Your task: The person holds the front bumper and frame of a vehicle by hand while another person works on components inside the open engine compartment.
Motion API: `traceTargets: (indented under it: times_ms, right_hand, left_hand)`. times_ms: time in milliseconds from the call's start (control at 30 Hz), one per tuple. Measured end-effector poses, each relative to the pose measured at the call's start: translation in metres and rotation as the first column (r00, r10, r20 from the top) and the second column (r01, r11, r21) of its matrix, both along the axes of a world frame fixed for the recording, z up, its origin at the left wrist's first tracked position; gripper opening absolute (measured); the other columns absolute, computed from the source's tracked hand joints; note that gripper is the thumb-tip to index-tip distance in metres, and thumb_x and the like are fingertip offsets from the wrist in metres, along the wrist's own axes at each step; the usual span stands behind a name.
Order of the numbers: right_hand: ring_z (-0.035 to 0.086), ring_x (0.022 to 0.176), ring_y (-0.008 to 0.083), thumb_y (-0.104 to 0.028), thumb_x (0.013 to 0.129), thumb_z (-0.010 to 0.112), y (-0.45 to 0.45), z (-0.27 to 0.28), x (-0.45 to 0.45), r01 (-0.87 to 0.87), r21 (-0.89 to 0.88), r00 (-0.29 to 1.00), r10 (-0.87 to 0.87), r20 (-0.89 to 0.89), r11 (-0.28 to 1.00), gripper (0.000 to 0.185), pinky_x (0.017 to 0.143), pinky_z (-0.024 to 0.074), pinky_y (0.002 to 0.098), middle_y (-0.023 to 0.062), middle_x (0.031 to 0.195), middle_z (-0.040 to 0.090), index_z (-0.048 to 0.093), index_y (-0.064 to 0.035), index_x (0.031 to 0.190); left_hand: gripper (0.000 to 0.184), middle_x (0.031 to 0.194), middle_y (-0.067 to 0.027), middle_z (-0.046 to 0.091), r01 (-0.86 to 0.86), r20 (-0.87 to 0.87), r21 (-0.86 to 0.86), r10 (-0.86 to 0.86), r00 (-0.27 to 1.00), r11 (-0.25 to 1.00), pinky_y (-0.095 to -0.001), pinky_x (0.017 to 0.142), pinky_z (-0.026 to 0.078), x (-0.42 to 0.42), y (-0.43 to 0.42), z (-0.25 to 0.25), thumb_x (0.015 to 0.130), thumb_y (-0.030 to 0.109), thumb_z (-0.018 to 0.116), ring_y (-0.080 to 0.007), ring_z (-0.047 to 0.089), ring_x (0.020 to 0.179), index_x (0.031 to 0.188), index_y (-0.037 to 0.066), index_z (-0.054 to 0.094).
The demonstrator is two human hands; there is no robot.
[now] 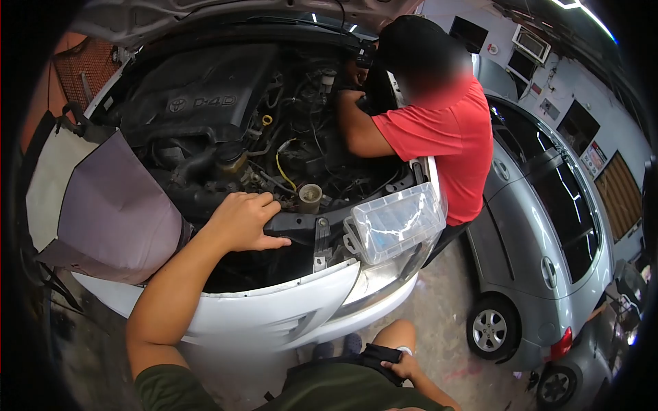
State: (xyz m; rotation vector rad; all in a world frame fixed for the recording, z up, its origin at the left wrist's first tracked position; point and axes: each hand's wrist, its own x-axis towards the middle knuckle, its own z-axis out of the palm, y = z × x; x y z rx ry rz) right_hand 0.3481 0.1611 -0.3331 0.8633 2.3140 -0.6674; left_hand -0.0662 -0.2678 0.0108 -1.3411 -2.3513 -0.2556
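Note:
My left hand (243, 220) rests on the black front crossmember (291, 222) of an open engine bay, thumb stretched out and fingers over the edge, holding nothing. Just beyond its fingertips is a round, open, dirty-looking reservoir (310, 194). Down by my thigh, my right hand (407, 368) has its fingers curled against a black, cloth-like item (379, 357); what exactly it grips I cannot make out. A clear plastic organizer case (397, 222) lies closed over the headlight corner, to the right of my left hand.
A co-worker in a red shirt (439, 137) leans in at the right side, arms over the engine. The engine cover (205, 92) reads D-4D. A grey padded cover (116, 205) drapes the left front. A silver car (528, 240) is parked at right.

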Motion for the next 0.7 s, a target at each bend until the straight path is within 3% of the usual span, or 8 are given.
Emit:
traceTargets:
  times_ms: [200, 333, 367, 400, 433, 567, 700]
  right_hand:
    - [0.071, 0.121, 0.0418, -0.080, 0.072, 0.082, -0.005, 0.011, -0.010, -0.009, 0.013, 1.000, 0.009, 0.013, 1.000, 0.111, 0.102, 0.0559, 0.0437, 0.0314, 0.122, 0.074, 0.064, 0.0110, 0.133]
    - [0.075, 0.108, 0.0407, -0.072, 0.073, 0.087, -0.013, 0.037, -0.021, -0.053, -0.163, 0.981, 0.021, -0.195, 0.985, 0.093, 0.094, 0.0583, 0.0434, 0.0280, 0.113, 0.077, 0.072, 0.0065, 0.121]
    - [0.076, 0.104, 0.0400, -0.070, 0.074, 0.088, -0.016, 0.041, -0.021, -0.073, -0.208, 0.968, 0.019, -0.251, 0.975, 0.088, 0.092, 0.0590, 0.0435, 0.0266, 0.110, 0.078, 0.074, 0.0046, 0.119]
    - [0.077, 0.105, 0.0378, -0.059, 0.077, 0.089, -0.009, 0.025, -0.020, -0.141, -0.285, 0.940, 0.038, -0.338, 0.948, 0.079, 0.093, 0.0591, 0.0432, 0.0245, 0.112, 0.079, 0.074, 0.0053, 0.120]
    - [0.078, 0.106, 0.0355, -0.049, 0.081, 0.090, 0.002, 0.004, -0.017, -0.215, -0.359, 0.907, 0.049, -0.419, 0.908, 0.070, 0.093, 0.0592, 0.0430, 0.0223, 0.114, 0.080, 0.075, 0.0059, 0.121]
    - [0.078, 0.107, 0.0362, -0.050, 0.080, 0.090, -0.022, 0.014, -0.043, -0.267, -0.391, 0.944, 0.158, -0.288, 0.881, 0.071, 0.093, 0.0591, 0.0432, 0.0231, 0.114, 0.079, 0.074, 0.0060, 0.121]
    - [0.077, 0.107, 0.0368, -0.051, 0.080, 0.090, -0.037, 0.020, -0.062, -0.302, -0.363, 0.946, 0.231, -0.228, 0.881, 0.073, 0.094, 0.0589, 0.0434, 0.0240, 0.113, 0.079, 0.074, 0.0060, 0.122]
  left_hand:
    - [0.064, 0.095, -0.0119, 0.068, -0.023, 0.033, -0.053, 0.025, 0.999, 0.998, -0.0430, 0.075, 0.057, 0.001, 0.000, 0.003, 0.080, 0.064, 0.082, -0.0338, 0.073, 0.086, 0.096, 0.004, 0.072]
    - [0.064, 0.094, -0.0108, 0.066, 0.079, -0.033, 0.026, -0.078, 0.996, 0.997, -0.0446, 0.073, 0.056, -0.007, 0.003, -0.008, 0.080, 0.064, 0.082, -0.0342, 0.071, 0.085, 0.104, 0.005, 0.072]
    - [0.068, 0.098, -0.0106, 0.067, 0.036, 0.011, -0.041, -0.035, 0.999, 0.999, -0.0459, 0.074, 0.056, -0.005, 0.005, -0.007, 0.083, 0.065, 0.080, -0.0339, 0.071, 0.088, 0.112, 0.005, 0.072]
    - [0.068, 0.101, -0.0109, 0.067, 0.093, -0.058, 0.015, -0.092, 0.994, 0.996, -0.0469, 0.074, 0.056, -0.012, 0.005, -0.019, 0.084, 0.068, 0.077, -0.0342, 0.071, 0.088, 0.112, 0.006, 0.070]
    - [0.068, 0.103, -0.0113, 0.067, 0.051, 0.016, -0.083, -0.049, 0.999, 0.995, -0.0478, 0.074, 0.056, -0.014, 0.005, -0.014, 0.085, 0.069, 0.075, -0.0347, 0.071, 0.090, 0.110, 0.006, 0.069]
    - [0.065, 0.097, -0.0141, 0.070, 0.020, 0.034, -0.056, -0.018, 0.999, 0.998, -0.0500, 0.074, 0.057, -0.010, -0.004, -0.015, 0.081, 0.068, 0.077, -0.0391, 0.073, 0.088, 0.101, 0.007, 0.072]
    - [0.070, 0.103, -0.0153, 0.073, -0.015, 0.016, -0.103, 0.016, 1.000, 0.995, -0.0496, 0.076, 0.059, -0.007, -0.002, -0.012, 0.080, 0.071, 0.075, -0.0383, 0.075, 0.092, 0.105, 0.006, 0.075]
